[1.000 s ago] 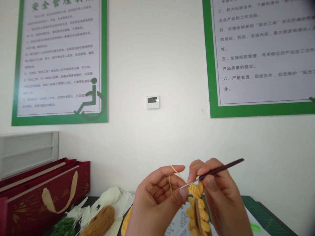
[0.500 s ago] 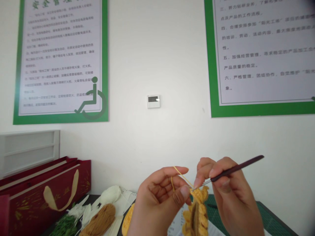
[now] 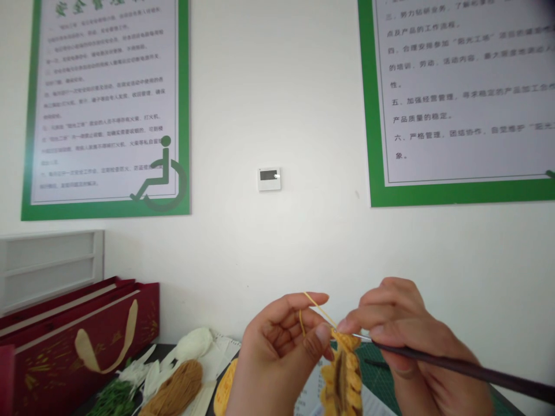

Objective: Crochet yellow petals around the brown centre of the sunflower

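Observation:
My left hand (image 3: 281, 346) pinches the top of a yellow crochet piece (image 3: 342, 375), which hangs down with a scalloped edge and a brownish middle. Yellow yarn (image 3: 318, 306) runs over the raised left forefinger to the work. In my right hand (image 3: 416, 341) is a crochet hook (image 3: 459, 370) with a dark handle and a thin metal shaft. Its tip meets the top of the piece beside the left thumb. The right forefinger touches the stitches there. Exactly how the yarn sits on the hook is too small to make out.
To the left stand dark red gift bags (image 3: 117, 329) before a white louvred panel (image 3: 52, 266). Nearby lie brown yarn (image 3: 173, 390), white yarn (image 3: 194, 344), green strands (image 3: 113, 398) and a yellow ball (image 3: 225, 387). A green cutting mat (image 3: 384, 378) and printed paper (image 3: 373, 401) lie beneath my hands.
My right hand has turned, so the hook's handle has swung from pointing up and right to pointing down and right. My left hand keeps its pinch almost unmoved.

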The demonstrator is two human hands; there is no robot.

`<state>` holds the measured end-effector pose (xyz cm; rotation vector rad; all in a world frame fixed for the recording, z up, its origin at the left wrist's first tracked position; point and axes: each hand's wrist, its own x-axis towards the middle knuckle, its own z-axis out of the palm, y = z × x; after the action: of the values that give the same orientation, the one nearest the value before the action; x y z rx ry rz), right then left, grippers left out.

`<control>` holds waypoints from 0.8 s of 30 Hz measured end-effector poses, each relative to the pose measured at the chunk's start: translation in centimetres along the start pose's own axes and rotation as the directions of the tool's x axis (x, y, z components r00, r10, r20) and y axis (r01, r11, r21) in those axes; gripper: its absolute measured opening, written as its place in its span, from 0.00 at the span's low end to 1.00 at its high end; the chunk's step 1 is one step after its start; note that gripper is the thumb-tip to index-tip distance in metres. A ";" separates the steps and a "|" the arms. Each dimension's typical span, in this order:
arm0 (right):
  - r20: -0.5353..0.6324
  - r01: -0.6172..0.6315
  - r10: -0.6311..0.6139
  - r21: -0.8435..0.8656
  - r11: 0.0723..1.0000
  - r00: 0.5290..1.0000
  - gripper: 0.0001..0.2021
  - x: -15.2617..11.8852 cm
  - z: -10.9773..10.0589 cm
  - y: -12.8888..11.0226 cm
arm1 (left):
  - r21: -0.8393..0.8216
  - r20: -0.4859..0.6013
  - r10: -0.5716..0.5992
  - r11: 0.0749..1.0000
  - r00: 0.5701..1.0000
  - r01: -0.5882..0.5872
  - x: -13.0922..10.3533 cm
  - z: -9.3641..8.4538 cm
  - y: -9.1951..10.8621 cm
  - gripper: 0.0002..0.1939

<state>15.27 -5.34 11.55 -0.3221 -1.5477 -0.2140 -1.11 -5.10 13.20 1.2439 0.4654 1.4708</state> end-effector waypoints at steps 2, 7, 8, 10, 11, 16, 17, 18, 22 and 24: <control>0.025 0.019 -0.018 -0.044 0.999 1.000 0.08 -0.1 -0.2 -0.1 | 0.013 -0.015 0.010 1.000 1.000 -0.010 -0.1 0.1 0.0 0.14; 0.096 0.106 -0.100 -0.058 0.993 0.990 0.12 0.0 -0.8 -0.4 | 0.013 -0.033 0.027 1.000 0.999 -0.027 -0.2 0.5 0.2 0.15; 0.102 0.108 -0.103 -0.047 0.993 0.989 0.12 0.0 -0.8 -0.5 | 0.006 -0.034 0.027 1.000 0.999 -0.027 -0.2 0.6 0.2 0.15; 0.065 0.063 -0.062 -0.011 0.998 0.996 0.11 -0.3 -0.5 -0.5 | -0.010 -0.039 0.026 1.000 0.999 -0.026 -0.2 0.7 0.3 0.16; 0.036 0.022 -0.023 0.021 1.000 0.999 0.10 -0.4 -0.3 -0.5 | -0.018 -0.044 0.024 1.000 0.999 -0.025 -0.2 0.8 0.3 0.16; -0.061 -0.212 0.235 0.261 0.942 0.970 0.06 -1.0 0.9 0.1 | -0.057 -0.033 0.009 0.998 0.999 -0.011 -0.2 0.7 0.1 0.16; -0.055 -0.242 0.269 0.294 0.924 0.961 0.06 -1.0 1.0 0.3 | -0.064 -0.026 0.003 0.998 1.000 -0.004 -0.2 0.7 0.1 0.16; -0.050 -0.262 0.292 0.320 0.911 0.955 0.06 -1.0 1.1 0.4 | -0.071 -0.020 -0.003 0.997 1.000 0.002 -0.2 0.6 0.1 0.16; -0.045 -0.300 0.343 0.389 0.871 0.938 0.07 -1.0 1.4 0.8 | -0.099 -0.008 -0.022 0.995 1.000 0.021 -0.2 0.4 0.1 0.16; -0.051 -0.309 0.360 0.411 0.858 0.931 0.07 -1.1 1.5 0.9 | -0.108 -0.007 -0.030 0.994 1.000 0.029 -0.2 0.4 0.2 0.15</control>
<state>14.11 -4.03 10.39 -0.2448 -1.3447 0.3493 -0.88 -5.41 13.41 1.1413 0.4028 1.4573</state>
